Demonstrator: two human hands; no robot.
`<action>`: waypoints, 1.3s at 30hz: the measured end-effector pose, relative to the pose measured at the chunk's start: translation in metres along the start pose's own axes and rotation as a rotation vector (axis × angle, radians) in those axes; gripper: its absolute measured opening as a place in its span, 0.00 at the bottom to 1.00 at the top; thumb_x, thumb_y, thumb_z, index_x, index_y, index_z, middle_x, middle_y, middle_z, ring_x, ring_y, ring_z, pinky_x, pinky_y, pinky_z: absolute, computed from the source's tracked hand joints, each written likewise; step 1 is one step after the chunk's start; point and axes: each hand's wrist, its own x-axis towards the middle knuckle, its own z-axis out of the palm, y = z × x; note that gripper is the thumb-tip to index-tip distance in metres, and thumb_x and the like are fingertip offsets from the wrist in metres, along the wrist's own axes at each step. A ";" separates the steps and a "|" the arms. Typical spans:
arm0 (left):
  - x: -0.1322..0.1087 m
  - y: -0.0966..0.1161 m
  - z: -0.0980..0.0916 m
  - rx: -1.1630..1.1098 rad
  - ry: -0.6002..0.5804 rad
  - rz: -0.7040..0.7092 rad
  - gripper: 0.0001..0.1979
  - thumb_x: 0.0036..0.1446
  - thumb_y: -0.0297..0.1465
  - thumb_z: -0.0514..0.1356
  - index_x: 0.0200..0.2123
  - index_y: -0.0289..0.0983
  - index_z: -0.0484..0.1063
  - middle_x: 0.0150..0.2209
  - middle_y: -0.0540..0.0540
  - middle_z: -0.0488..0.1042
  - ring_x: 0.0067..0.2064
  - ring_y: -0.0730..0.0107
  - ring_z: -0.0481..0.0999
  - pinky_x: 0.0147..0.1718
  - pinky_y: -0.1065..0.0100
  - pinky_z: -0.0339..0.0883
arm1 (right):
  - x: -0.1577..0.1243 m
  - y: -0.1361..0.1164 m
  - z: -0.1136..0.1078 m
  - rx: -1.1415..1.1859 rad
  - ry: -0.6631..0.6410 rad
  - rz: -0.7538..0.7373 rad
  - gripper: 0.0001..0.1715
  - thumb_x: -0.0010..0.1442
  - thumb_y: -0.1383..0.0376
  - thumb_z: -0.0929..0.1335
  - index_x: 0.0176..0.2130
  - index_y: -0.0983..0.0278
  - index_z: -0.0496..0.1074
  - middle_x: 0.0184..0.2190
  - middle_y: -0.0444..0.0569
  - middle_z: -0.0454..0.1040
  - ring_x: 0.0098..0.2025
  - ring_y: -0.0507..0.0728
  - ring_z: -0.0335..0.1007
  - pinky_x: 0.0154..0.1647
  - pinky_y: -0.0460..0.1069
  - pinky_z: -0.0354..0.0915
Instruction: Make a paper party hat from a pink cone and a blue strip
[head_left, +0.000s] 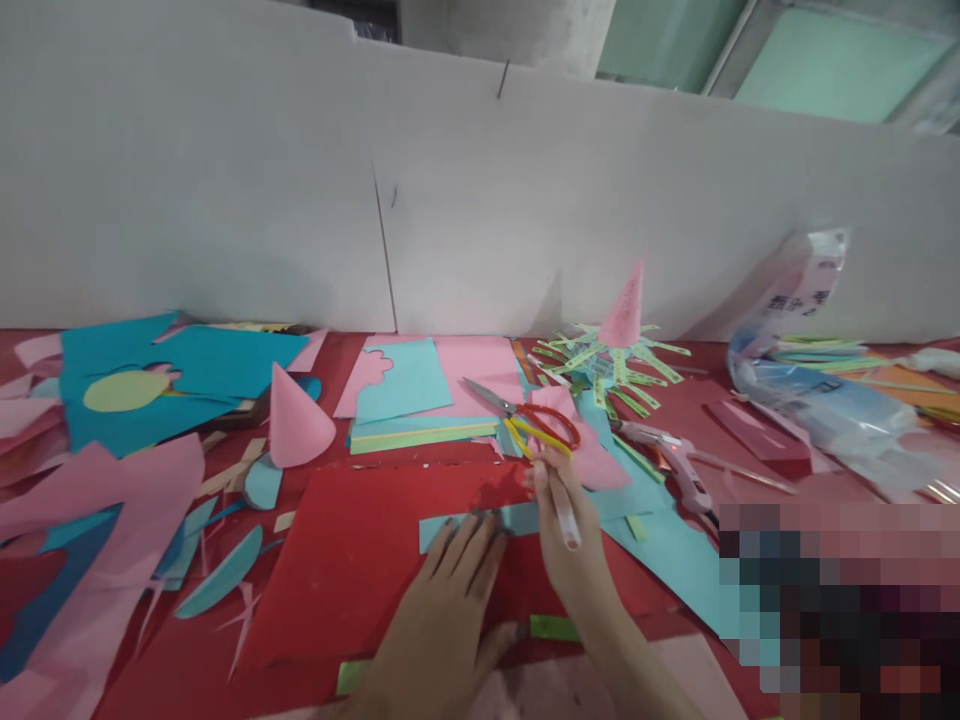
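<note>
Blue paper strip (pixel 521 518) lies crosswise under the left hand (pixel 456 592).
Those fingers rest flat, slightly spread, on its left part; its long axis runs rightward over the red sheet (pixel 337 550) to the right hand (pixel 589 535), whose fingers curl round a pale stick (pixel 566 520), possibly a knife handle.

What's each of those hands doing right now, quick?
Left hand: open, fingers spread flat on a light-blue paper strip, not gripping it.
Right hand: closed, holding a slim whitish tool; its tip can't be made out.
</note>
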 end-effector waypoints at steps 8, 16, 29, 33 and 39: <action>0.001 0.000 0.003 0.021 0.033 0.013 0.31 0.57 0.45 0.48 0.60 0.38 0.49 0.61 0.43 0.53 0.61 0.57 0.53 0.55 0.55 0.53 | -0.002 -0.009 0.001 -0.014 0.043 0.025 0.11 0.56 0.58 0.63 0.38 0.61 0.68 0.34 0.48 0.71 0.34 0.55 0.67 0.37 0.49 0.62; -0.004 0.006 0.004 0.138 0.074 0.042 0.30 0.58 0.46 0.44 0.58 0.34 0.55 0.60 0.39 0.56 0.58 0.55 0.58 0.52 0.55 0.57 | 0.004 -0.007 0.001 0.280 -0.013 0.249 0.17 0.55 0.53 0.63 0.22 0.61 0.63 0.15 0.37 0.55 0.18 0.49 0.50 0.26 0.46 0.63; -0.023 0.006 0.012 0.303 0.359 -0.024 0.39 0.57 0.44 0.46 0.62 0.29 0.30 0.53 0.37 0.67 0.52 0.53 0.66 0.46 0.56 0.59 | 0.003 -0.006 0.002 0.320 -0.006 0.277 0.14 0.57 0.55 0.60 0.31 0.62 0.66 0.13 0.37 0.61 0.16 0.49 0.56 0.21 0.45 0.57; -0.027 0.003 0.018 0.367 0.379 -0.017 0.37 0.57 0.43 0.46 0.62 0.28 0.36 0.53 0.37 0.67 0.52 0.52 0.65 0.47 0.56 0.56 | 0.002 -0.003 0.003 0.284 0.007 0.261 0.15 0.58 0.55 0.59 0.32 0.63 0.67 0.13 0.38 0.62 0.17 0.49 0.58 0.23 0.45 0.59; -0.029 0.002 0.023 0.398 0.378 -0.062 0.27 0.55 0.43 0.48 0.52 0.32 0.64 0.54 0.42 0.67 0.55 0.57 0.62 0.51 0.59 0.53 | 0.003 -0.002 0.002 0.247 0.002 0.257 0.17 0.59 0.54 0.59 0.34 0.62 0.67 0.17 0.40 0.65 0.20 0.51 0.62 0.23 0.45 0.60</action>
